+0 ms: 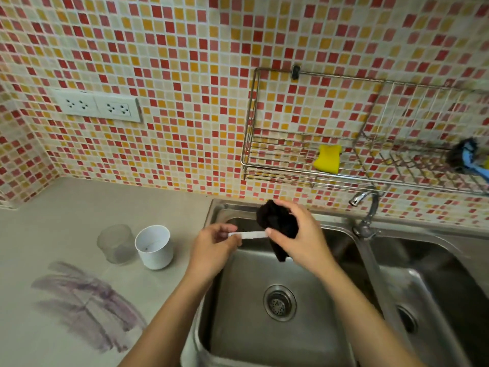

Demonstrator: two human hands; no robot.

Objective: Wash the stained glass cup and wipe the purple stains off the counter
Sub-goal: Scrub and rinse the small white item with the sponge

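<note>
A cloudy stained glass cup (pixel 115 243) stands on the grey counter (pixel 66 207), just left of a white cup (pixel 154 246). Purple stains (pixel 87 303) are smeared across the counter in front of them. Over the left sink basin (pixel 264 274), my right hand (pixel 299 234) is shut on a bunched black cloth (pixel 277 223) that hangs down. My left hand (pixel 214 245) pinches the end of a thin white strip (pixel 251 234) that reaches across to the cloth.
A double steel sink with a drain (pixel 279 302) fills the right side, with a tap (pixel 366 207) at the back between basins. On the tiled wall hangs a wire rack (pixel 277 160) holding a yellow sponge (pixel 327 158) and a blue brush (pixel 468 157). Wall sockets (pixel 96 105) sit at left.
</note>
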